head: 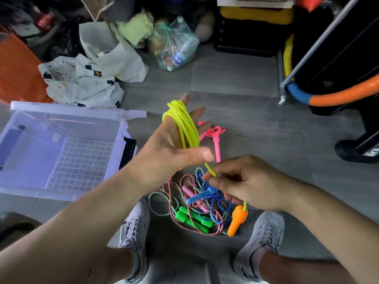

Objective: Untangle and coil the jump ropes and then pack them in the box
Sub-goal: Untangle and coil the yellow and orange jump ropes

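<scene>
A yellow jump rope (185, 126) is wound in several loops around my left hand (174, 144), which is raised with fingers spread and the thumb pressing the loops. My right hand (244, 181) pinches the rope's free end, and its orange handle (236, 219) hangs below that hand. On the floor between my shoes lies a tangle of ropes (196, 203) with a blue handle (200, 196), green handles (192, 220) and a pale pink handle. A coiled pink rope (216, 138) lies farther out. The clear plastic box (61, 152) stands open and empty at the left.
My grey shoes (135, 226) flank the tangle. Bags, a patterned cloth (82, 80) and a bag of bottles (176, 46) crowd the far floor. An orange bin is at far left. A metal frame with an orange and blue padded tube (328, 97) stands at the right.
</scene>
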Motion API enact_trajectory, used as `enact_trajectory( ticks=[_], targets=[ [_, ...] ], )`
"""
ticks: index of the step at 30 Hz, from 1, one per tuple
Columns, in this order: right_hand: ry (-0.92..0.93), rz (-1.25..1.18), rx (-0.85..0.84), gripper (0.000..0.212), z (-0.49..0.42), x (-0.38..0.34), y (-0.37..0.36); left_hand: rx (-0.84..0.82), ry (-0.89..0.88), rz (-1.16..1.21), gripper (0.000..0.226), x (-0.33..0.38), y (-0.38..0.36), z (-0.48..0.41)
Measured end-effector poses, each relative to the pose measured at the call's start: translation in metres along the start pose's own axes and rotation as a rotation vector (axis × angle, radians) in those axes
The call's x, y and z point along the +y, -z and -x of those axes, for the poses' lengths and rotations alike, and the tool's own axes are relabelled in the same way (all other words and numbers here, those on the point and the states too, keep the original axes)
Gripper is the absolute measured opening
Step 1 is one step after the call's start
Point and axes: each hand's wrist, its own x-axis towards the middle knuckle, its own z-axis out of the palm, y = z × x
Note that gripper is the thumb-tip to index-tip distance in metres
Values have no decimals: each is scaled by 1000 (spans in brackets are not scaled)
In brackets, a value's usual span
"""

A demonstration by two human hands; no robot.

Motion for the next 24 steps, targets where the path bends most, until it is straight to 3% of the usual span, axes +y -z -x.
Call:
enact_trajectory(
  ticks=[2, 4, 7, 13, 16, 20, 24],
  targets=[
    [54, 151, -11, 9, 2, -5, 7, -61, 31, -46, 150, -3, -3, 0],
    [139, 249, 25, 20, 6, -11, 15, -151, 93, -242, 142, 1, -5, 1],
    [270, 333, 181, 18, 10, -17, 32, -254, 270, -796, 89, 4, -9, 6],
    [316, 293, 299, 13, 10, -17, 41, -476, 394, -552, 76, 0, -19, 14],
    [302, 207, 371, 18, 6, -14, 42, -461, 370, -474, 48, 1, -19, 12],
    [275, 131, 427, 21, 5, -11, 42, -448, 325, -353, 28, 1, -18, 9],
    [282, 98, 480, 29, 2, -10, 40, -484, 373, -243, 46, -3, -17, 10]
  ],
)
